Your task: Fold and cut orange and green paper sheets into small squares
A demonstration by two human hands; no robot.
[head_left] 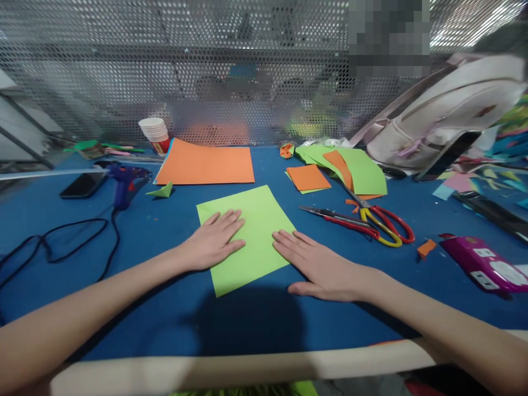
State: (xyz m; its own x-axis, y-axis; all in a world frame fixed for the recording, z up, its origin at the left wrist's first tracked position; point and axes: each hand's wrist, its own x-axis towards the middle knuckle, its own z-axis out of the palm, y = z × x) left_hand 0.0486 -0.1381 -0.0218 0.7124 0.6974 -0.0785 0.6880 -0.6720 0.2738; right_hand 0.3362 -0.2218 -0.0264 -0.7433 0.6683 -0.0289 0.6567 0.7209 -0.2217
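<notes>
A light green sheet of paper (259,220) lies flat and slightly turned on the blue table. My left hand (216,239) rests palm down on its left part, fingers spread. At the sheet's right edge my right hand (317,264) lies flat, its fingertips on the paper and its thumb on the table. Neither hand grips anything. To the right are scissors with red and yellow handles (381,225) and a craft knife (344,216). Behind the sheet sits a stack of orange paper (210,165), with small orange squares (309,178) to its right.
On the left are a blue glue gun (124,184) with its cord, a phone (84,184) and paper cups (154,132). Green sheets (365,170), a pale bag (437,121) and a purple device (482,261) stand right. A perforated metal panel (264,82) closes the back.
</notes>
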